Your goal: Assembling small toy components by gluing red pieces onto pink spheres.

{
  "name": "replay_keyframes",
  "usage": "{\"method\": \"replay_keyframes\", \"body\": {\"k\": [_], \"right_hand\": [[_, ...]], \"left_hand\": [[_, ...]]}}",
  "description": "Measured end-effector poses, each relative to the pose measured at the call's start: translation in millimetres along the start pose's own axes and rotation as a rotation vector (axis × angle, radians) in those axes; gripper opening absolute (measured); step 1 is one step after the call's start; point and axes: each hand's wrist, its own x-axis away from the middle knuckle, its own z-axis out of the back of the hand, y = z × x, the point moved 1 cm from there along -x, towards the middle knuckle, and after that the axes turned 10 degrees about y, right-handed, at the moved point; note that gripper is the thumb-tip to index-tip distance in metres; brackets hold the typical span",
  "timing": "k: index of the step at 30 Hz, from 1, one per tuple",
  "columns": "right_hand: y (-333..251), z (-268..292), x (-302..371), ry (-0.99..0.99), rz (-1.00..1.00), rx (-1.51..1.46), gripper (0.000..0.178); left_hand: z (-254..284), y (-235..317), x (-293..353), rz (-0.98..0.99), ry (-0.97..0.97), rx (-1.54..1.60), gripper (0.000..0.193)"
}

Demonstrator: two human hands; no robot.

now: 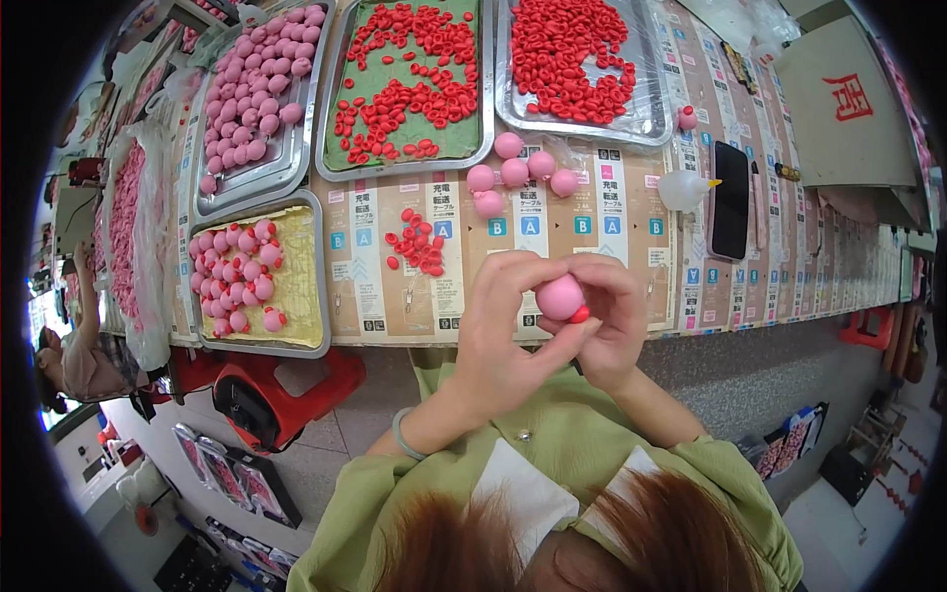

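Observation:
My left hand point(490, 331) and my right hand point(619, 331) meet above the table's near edge, closed around one pink ball point(558, 294). A small red oval piece point(580, 314) sits against the ball's lower right side, by my fingertips. Just beyond my hands lie several loose pink balls point(514, 173). Left of those is a little heap of red oval pieces point(422, 247). A small tray with a yellow lining point(303, 306) stands at the left, carrying pink balls, several with red pieces on them.
Along the far side are a metal tray of plain pink balls point(266, 91) and two trays of red pieces point(409, 109) point(567, 59). Rightward stand a white squeeze bottle point(683, 190), a black phone point(730, 202) and a box point(848, 118). A red stool point(306, 395) is below; another person point(84, 350) sits left.

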Motion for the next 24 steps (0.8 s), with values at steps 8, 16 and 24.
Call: {"method": "replay_keyframes", "body": {"k": [8,16,24], "right_hand": [[4.1,-3.7,1.3,-0.001,-0.094,-0.166,0.048],[15.4,2.6,7.7,0.064,-0.093,0.279,0.036],[37.1,23.6,-14.3,-0.094,-0.377,0.614,0.026]], "left_hand": [[-0.9,9.8,-1.9,-0.164,0.087,-0.242,0.045],[-1.5,-14.3,2.1,0.043,0.071,-0.197,0.034],[16.3,-64.5,4.6,0.204,0.088,-0.463,0.032]]}}
